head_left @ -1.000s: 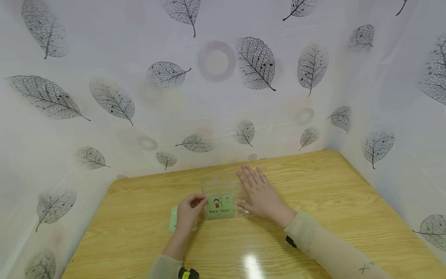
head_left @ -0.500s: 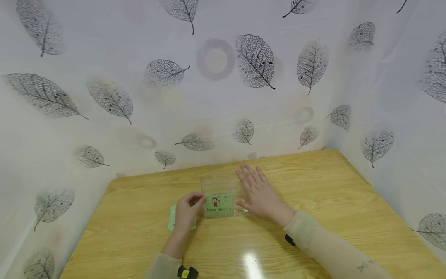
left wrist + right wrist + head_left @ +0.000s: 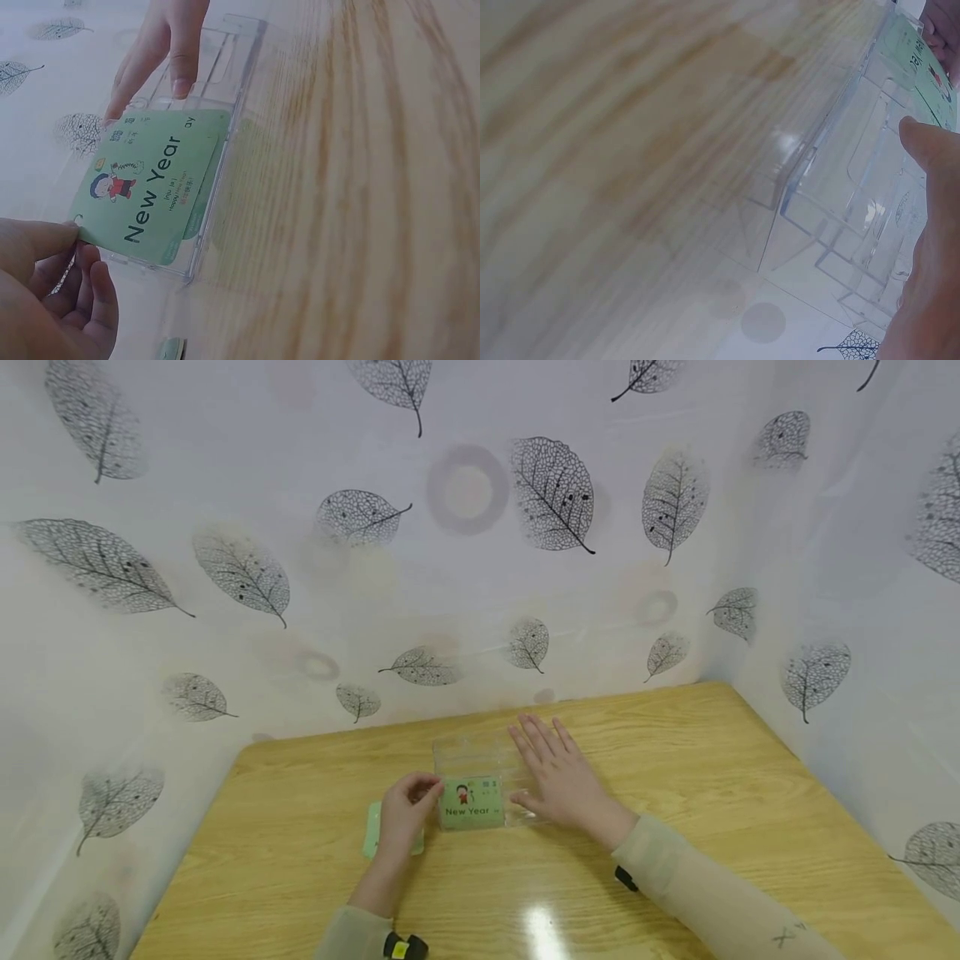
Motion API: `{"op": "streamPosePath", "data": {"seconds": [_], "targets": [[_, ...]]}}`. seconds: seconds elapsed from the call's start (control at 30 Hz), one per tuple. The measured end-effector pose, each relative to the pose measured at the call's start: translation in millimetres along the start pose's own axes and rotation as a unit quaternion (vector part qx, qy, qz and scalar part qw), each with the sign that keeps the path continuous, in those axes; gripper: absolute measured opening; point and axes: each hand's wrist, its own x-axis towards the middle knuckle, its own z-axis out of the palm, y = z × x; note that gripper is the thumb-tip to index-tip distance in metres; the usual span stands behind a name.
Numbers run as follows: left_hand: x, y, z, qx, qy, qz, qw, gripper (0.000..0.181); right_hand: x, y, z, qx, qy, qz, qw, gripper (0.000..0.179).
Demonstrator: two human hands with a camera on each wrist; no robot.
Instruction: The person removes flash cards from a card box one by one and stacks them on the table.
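Note:
A green card [image 3: 471,802] printed "New Year" lies over the left part of a clear plastic case [image 3: 467,752]. My left hand [image 3: 405,814] pinches this card's left corner between thumb and fingers, as the left wrist view shows. Under the top card [image 3: 150,187], a second green card [image 3: 196,225] peeks out along one edge, and the letters "ay" show beside "Year". My right hand [image 3: 562,781], fingers spread, rests on the right part of the case. In the right wrist view its thumb [image 3: 922,139] lies across the clear plastic.
More green cards [image 3: 372,831] lie on the wooden table [image 3: 637,893], partly hidden under my left hand. A pale curtain with leaf prints [image 3: 465,577] stands behind the table and along both sides.
The New Year card has slid slightly left with my left hand, and small letters from the card beneath now show at its right. My right hand stays put.

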Motion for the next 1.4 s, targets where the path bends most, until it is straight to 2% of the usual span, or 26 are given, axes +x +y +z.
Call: {"op": "streamPosePath", "data": {"seconds": [0.47, 0.87, 1.4], "targets": [[-2.7, 3.8, -1.3, -0.041, -0.006, -0.008, 0.9991, 0.015, -0.4, -0.5, 0.4, -0.003, 0.007, -0.001, 1.0, 0.106], [-2.1, 5.0, -1.5, -0.026, 0.003, 0.005, 0.9996, 0.014, -0.5, -0.1, -0.5, 0.002, -0.002, 0.0, 1.0, 0.106], [-2.9, 5.6, -2.9, -0.047, 0.001, 0.0, 0.9989, 0.014, 0.2, -0.1, 0.8, -0.005, -0.002, 0.0, 1.0, 0.107]]}}
